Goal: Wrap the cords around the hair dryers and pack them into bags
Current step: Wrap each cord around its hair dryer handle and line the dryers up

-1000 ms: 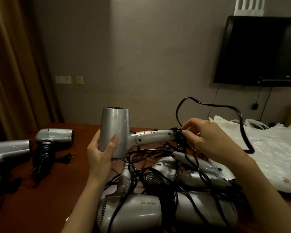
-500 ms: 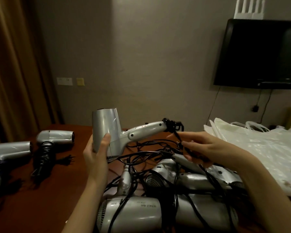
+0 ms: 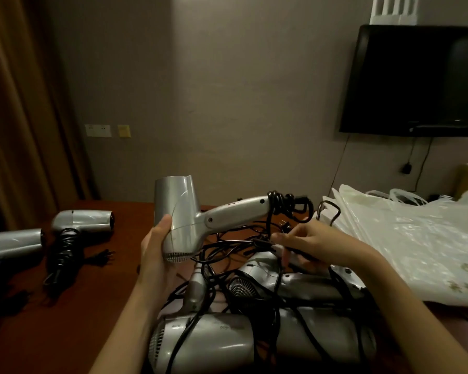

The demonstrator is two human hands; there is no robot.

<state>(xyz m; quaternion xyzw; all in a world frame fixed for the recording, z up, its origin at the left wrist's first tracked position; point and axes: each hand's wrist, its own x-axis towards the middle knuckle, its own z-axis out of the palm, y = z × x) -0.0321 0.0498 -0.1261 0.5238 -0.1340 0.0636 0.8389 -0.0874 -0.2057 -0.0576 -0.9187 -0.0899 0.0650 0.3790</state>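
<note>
two hands (image 3: pixel 157 247) (image 3: pixel 312 242) wrapping dryer (image 3: pixel 189 217) cord (image 3: pixel 280 209)

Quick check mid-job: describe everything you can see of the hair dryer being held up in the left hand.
The held hair dryer is silver, plastic-looking, with a short barrel standing about upright and a grille at its lower end. Its handle juts right, slightly upward, with small buttons and a dark dot on it. Black cord is coiled around the handle's far end, and a strand drops toward the right hand, which pinches it. The left hand grips the barrel. It is held above the pile of unwrapped dryers on the table.
</note>
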